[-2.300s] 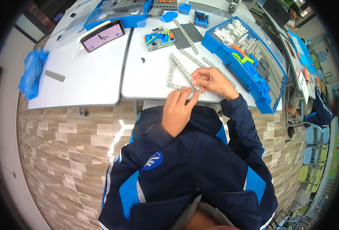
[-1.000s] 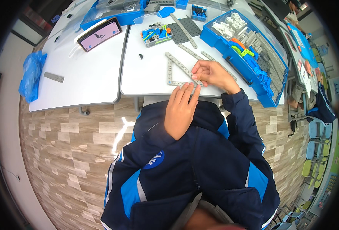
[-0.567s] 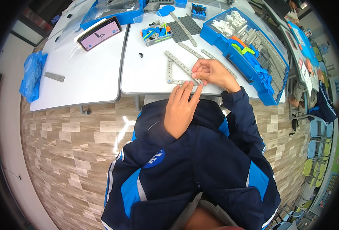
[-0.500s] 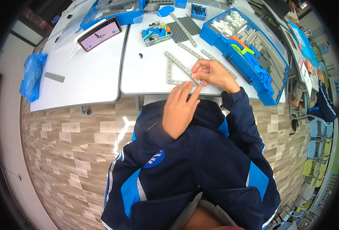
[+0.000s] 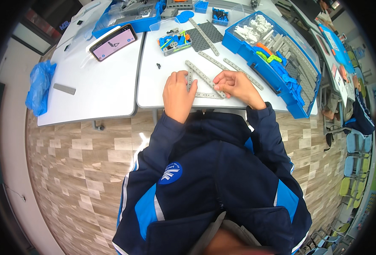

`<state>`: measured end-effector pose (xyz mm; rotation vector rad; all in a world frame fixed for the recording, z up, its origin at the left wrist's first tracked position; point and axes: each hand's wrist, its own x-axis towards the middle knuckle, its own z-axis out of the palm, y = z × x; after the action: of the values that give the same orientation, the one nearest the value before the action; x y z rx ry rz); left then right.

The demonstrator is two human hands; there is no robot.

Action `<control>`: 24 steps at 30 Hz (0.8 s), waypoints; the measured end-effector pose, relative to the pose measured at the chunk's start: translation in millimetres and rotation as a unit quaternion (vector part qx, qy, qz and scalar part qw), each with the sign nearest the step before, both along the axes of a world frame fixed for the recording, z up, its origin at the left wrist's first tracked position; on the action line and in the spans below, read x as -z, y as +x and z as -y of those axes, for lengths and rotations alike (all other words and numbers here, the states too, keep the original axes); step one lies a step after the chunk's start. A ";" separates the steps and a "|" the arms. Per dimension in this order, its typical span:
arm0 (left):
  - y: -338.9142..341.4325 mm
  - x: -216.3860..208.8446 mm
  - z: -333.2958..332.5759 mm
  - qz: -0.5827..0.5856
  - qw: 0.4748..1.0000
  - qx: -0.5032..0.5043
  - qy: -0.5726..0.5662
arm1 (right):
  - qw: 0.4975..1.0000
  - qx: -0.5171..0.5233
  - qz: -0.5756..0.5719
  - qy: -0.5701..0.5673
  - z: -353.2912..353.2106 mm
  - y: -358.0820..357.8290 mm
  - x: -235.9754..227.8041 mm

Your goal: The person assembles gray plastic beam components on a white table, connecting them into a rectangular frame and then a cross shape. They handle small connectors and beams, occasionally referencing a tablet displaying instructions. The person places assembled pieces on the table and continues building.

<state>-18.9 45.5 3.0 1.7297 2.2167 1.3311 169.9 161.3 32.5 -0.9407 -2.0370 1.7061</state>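
Observation:
On the table before me lies a triangle of grey perforated beams: a long slanted beam (image 5: 201, 75), an upright beam on its left, partly hidden, and a bottom beam (image 5: 207, 95). My right hand (image 5: 239, 88) pinches the slanted beam near its lower right end, thumb and curled fingers close together. My left hand (image 5: 178, 97) is at the triangle's left side, over the upright beam and the lower left corner. Its thumb stands apart from its fingers, and it grips nothing that I can see. Two loose grey beams (image 5: 244, 74) lie beyond my right hand.
A blue case (image 5: 273, 59) of sorted building parts stands at right. Behind the triangle are a small clear box (image 5: 174, 42) of parts and a dark grey plate (image 5: 205, 36). A phone (image 5: 113, 42) leans at left, near a blue plastic bag (image 5: 40, 87).
My left hand has moved left and up, from the triangle's lower right corner to its left side. The right hand stays at the slanted beam's lower end. The view has shifted slightly.

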 end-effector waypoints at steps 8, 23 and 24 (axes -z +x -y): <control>0.5 5.4 3.4 0.017 0.999 0.006 0.034 | 1.000 0.004 -0.006 0.015 2.2 -1.1 5.0; 1.3 14.9 1.1 -0.013 0.996 -0.005 0.083 | 1.000 -0.007 -0.007 0.019 0.4 -0.5 5.3; 1.9 15.0 1.2 -0.014 0.996 -0.006 0.084 | 1.000 -0.007 -0.006 0.020 0.4 -0.6 5.2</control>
<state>-17.0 44.3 -12.0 1.8005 2.1913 1.5459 169.3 160.9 27.2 -0.9035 -2.0672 1.6683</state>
